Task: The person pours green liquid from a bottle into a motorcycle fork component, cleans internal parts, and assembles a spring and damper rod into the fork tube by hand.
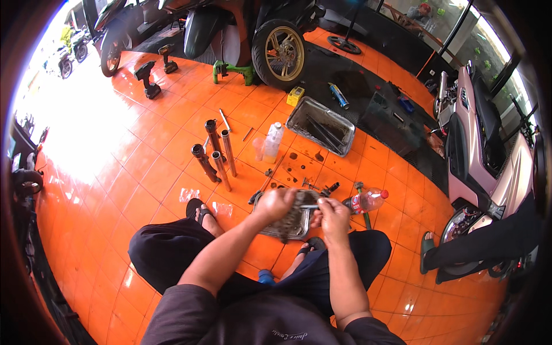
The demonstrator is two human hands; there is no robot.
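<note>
My left hand is closed around a dirty grey rag, which hangs down in front of me. Close beside it, my right hand pinches a thin, shiny metal rod whose other end reaches the rag. Both hands are above a metal tray on the floor between my feet; they and the rag hide much of its inside. Just right of my right hand lies a clear plastic bottle with a red cap and dark contents. Small dark parts lie beyond the tray.
Several fork tubes stand upright ahead to the left. A translucent bottle and a second tray stand farther off. Power drills and motorcycles are at the back. At right, a person's leg is beside a pink scooter.
</note>
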